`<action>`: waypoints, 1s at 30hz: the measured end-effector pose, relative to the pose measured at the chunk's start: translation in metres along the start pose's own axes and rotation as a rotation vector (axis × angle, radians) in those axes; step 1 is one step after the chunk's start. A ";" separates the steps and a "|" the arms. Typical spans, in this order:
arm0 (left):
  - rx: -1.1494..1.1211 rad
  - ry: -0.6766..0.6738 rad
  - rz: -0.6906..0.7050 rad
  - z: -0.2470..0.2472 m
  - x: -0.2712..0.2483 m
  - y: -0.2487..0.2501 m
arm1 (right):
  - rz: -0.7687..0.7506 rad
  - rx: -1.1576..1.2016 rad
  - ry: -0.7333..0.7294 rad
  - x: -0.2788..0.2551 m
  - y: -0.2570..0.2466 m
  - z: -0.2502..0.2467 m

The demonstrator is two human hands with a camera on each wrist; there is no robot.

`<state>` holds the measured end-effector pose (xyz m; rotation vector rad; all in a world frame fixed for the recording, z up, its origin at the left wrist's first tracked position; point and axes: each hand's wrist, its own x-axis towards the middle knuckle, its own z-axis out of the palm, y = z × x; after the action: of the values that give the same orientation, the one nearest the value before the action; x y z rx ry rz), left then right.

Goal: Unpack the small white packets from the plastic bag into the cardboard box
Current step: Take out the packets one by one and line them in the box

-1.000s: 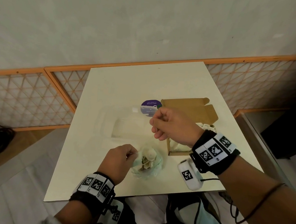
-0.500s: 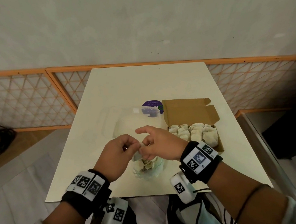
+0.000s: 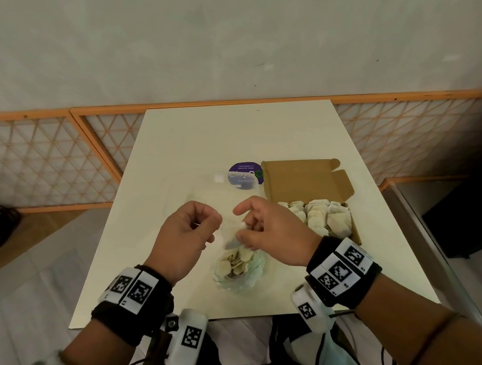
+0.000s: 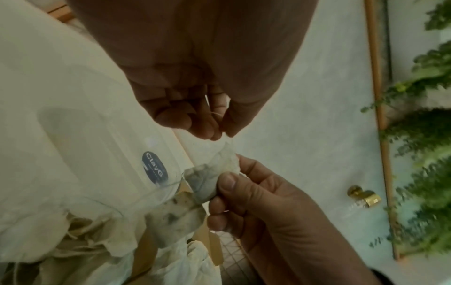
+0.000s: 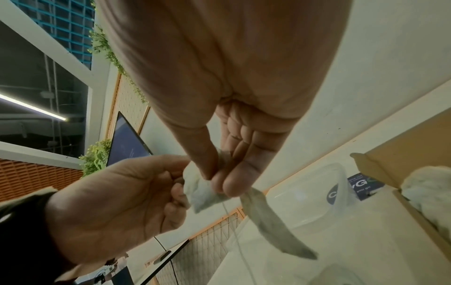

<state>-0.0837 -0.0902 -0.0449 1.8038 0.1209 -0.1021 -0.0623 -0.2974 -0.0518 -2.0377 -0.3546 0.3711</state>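
- The small white packets (image 3: pixel 238 263) that are still unpacked lie heaped in the plastic bag (image 3: pixel 237 282), low in the middle of the head view, near the table's front edge.
- The left hand (image 3: pixel 182 240), left of centre, has its fingers curled in; thumb and forefinger pinch a thin thread (image 4: pixel 217 114), which the left wrist view shows between the fingertips.
- From that pinch the thread runs to one packet (image 3: pixel 232 234) held in the air between the two hands, just above the bag's mouth.
- The right hand (image 3: pixel 270 233), right of centre, clamps this packet between thumb and curled fingers; its forefinger sticks out straight toward the upper left.
- In the right wrist view a second grey-white packet (image 5: pixel 273 221) hangs down from under the same fingers; whether it is gripped or only dangles on a thread cannot be told.
- A clear plastic container (image 3: pixel 217 197) lies behind the hands on the cream table (image 3: pixel 208 138), hard to make out.
- A round purple label (image 3: pixel 245 175) sits just above centre, beside the box.
- The cardboard box (image 3: pixel 302 179) stands open at the right of centre, its lid flap thrown back toward the upper right.
- Rows of packets in the box (image 3: pixel 318 217) fill it, packed tight against one another.
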 end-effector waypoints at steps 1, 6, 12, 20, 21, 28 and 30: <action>0.010 -0.014 0.020 0.000 -0.001 0.001 | 0.000 0.017 0.002 0.000 0.000 -0.001; 0.106 -0.153 0.102 0.005 -0.004 0.000 | -0.026 0.068 -0.008 0.003 0.000 0.000; 0.148 -0.102 0.135 0.007 -0.002 0.006 | -0.042 0.038 -0.032 0.006 0.001 0.003; 0.131 -0.016 0.140 -0.005 0.000 0.014 | 0.028 -0.076 -0.082 0.012 0.020 0.014; 0.132 -0.012 0.140 -0.008 0.000 0.016 | 0.040 -0.074 -0.081 0.012 0.023 0.015; 0.125 0.089 0.211 -0.031 0.001 0.046 | 0.110 -0.104 -0.076 0.009 0.041 0.014; 0.090 0.112 0.222 -0.038 0.001 0.054 | 0.136 -0.078 -0.079 0.008 0.044 0.013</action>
<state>-0.0749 -0.0658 0.0163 1.9009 -0.0052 0.1538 -0.0562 -0.3041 -0.0970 -2.1336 -0.2832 0.5304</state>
